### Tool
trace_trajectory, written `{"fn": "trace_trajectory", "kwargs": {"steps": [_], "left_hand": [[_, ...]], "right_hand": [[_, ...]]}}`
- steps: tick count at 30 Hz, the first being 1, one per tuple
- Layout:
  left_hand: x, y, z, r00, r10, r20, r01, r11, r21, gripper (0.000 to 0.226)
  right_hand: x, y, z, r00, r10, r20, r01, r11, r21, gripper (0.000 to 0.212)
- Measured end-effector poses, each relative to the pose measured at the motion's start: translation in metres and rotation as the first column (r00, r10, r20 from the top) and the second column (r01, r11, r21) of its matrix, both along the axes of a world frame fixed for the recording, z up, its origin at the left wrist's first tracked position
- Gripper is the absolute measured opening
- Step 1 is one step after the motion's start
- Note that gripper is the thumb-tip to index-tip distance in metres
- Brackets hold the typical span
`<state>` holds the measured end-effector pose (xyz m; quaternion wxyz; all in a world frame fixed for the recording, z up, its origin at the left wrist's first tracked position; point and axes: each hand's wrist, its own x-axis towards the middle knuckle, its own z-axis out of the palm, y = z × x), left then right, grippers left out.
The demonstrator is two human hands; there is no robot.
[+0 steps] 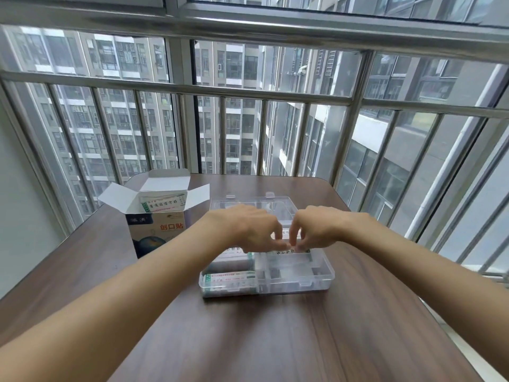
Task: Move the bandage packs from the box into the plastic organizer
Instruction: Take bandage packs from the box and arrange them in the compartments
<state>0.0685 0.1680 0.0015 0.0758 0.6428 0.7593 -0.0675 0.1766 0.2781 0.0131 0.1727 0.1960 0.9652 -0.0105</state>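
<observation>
Two bare hands meet over the middle of a clear plastic organizer (316, 274) with divided compartments. The left hand (248, 230) and the right hand (322, 227) both curl their fingers downward and together pinch a white bandage pack (286, 238), which sits between the fingertips above the organizer's centre; most of that pack is hidden behind the knuckles. Just below the right fingertips another white pack with dark print (289, 252) lies in a right-hand compartment. In the left compartments lie more packs: one with green ends under the left hand (237, 256), partly covered by it, and one with a red-and-green label (231, 279) in the near-left compartment. The organizer's transparent lid (253, 205) lies open, flat, on the far side, its far edge showing two clasps.

Left of the organizer, close but apart, stands an open white-and-blue cardboard box with red characters (154, 232), flaps spread, with further packs (162, 205) upright inside. Everything rests on a dark brown wood-grain table (275, 340). Beyond it runs a metal railing (248, 89) in front of windows facing grey apartment towers.
</observation>
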Motion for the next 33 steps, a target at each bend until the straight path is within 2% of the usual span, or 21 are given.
{"fn": "trace_trajectory", "kwargs": {"steps": [4, 7, 10, 13, 16, 19, 20, 24, 26, 30, 33], "left_hand": [[0.0, -0.003, -0.002, 0.994, -0.052, -0.093, 0.045, 0.996, -0.076, 0.06], [0.001, -0.005, -0.005, 0.988, -0.073, -0.133, 0.068, 0.997, -0.047, 0.052], [0.002, -0.003, -0.007, 0.993, -0.069, -0.1, 0.066, 0.997, -0.032, 0.04], [0.004, -0.002, -0.004, 0.995, -0.064, -0.081, 0.062, 0.998, -0.023, 0.039], [0.007, -0.002, -0.003, 0.995, -0.052, -0.09, 0.049, 0.998, -0.039, 0.035], [0.007, 0.0, -0.003, 0.998, -0.024, -0.064, 0.02, 0.997, -0.07, 0.035], [0.006, 0.0, -0.003, 0.998, -0.021, -0.053, 0.017, 0.997, -0.078, 0.034], [0.005, -0.002, -0.004, 0.999, -0.018, -0.028, 0.016, 0.997, -0.077, 0.032], [0.005, -0.003, -0.004, 1.0, -0.005, -0.014, 0.004, 0.998, -0.067, 0.031], [-0.001, -0.006, -0.006, 1.0, -0.003, 0.015, 0.003, 0.998, -0.055, 0.031], [-0.003, -0.005, -0.006, 0.996, 0.003, 0.094, 0.002, 0.998, -0.06, 0.033]], "right_hand": [[0.003, 0.0, -0.006, 0.998, 0.01, -0.057, -0.008, 0.999, 0.038, 0.015], [0.004, -0.002, -0.005, 0.999, 0.013, -0.035, -0.011, 0.998, 0.054, 0.02], [0.0, -0.003, -0.001, 0.999, -0.006, 0.041, 0.006, 1.0, 0.003, 0.028], [-0.003, -0.002, 0.003, 0.996, -0.033, 0.078, 0.034, 0.999, -0.008, 0.035], [-0.003, -0.001, 0.007, 0.996, -0.085, -0.033, 0.085, 0.996, 0.011, 0.023], [-0.002, 0.0, 0.008, 0.969, -0.151, -0.195, 0.175, 0.978, 0.111, 0.018], [-0.002, 0.0, 0.008, 0.966, -0.177, -0.19, 0.197, 0.976, 0.09, 0.018], [-0.003, -0.001, 0.01, 0.978, -0.2, -0.06, 0.188, 0.968, -0.163, 0.018], [-0.001, 0.002, 0.015, 0.978, -0.206, -0.036, 0.193, 0.956, -0.223, 0.018], [0.003, 0.011, 0.008, 0.98, -0.195, -0.027, 0.185, 0.961, -0.204, 0.019], [0.004, 0.016, -0.007, 0.974, -0.216, -0.064, 0.203, 0.965, -0.165, 0.018]]}}
